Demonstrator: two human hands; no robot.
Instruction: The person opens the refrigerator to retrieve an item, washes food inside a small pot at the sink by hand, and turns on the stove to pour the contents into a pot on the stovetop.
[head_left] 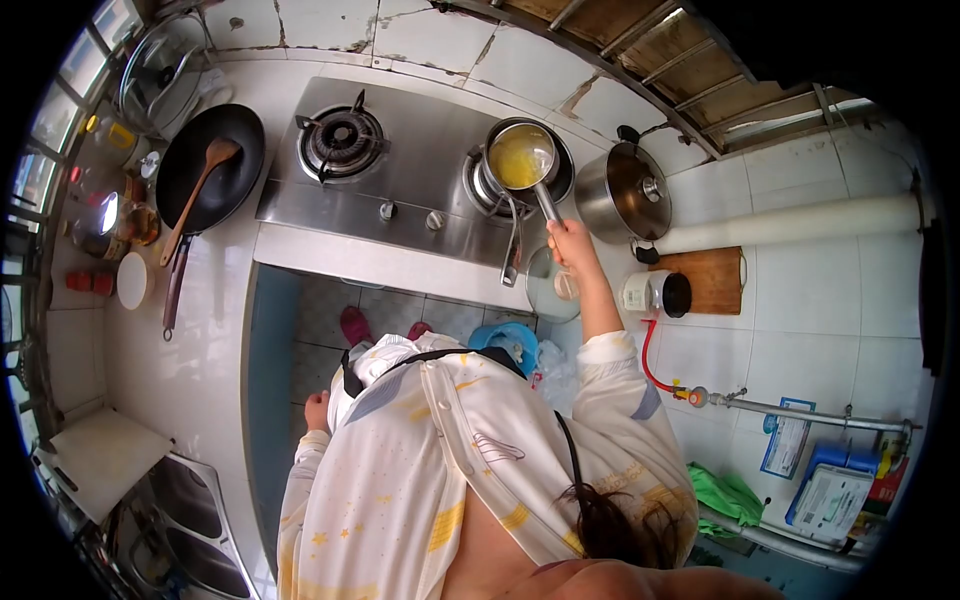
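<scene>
My right hand is closed around the handle of a small, round metal pan with yellow contents. It is held over a dark-rimmed pot on the right burner. The pot's metal handle points towards me, just left of my right hand. Low beside my body, my left hand hangs with its fingers curled and nothing visible in them. A transparent glass lid lies near my right forearm.
Left of the steel stove rests a black wok with a wooden spatula. A lidded steel pot, a jar and a wooden cutting board stand right. A blue bucket is on the floor.
</scene>
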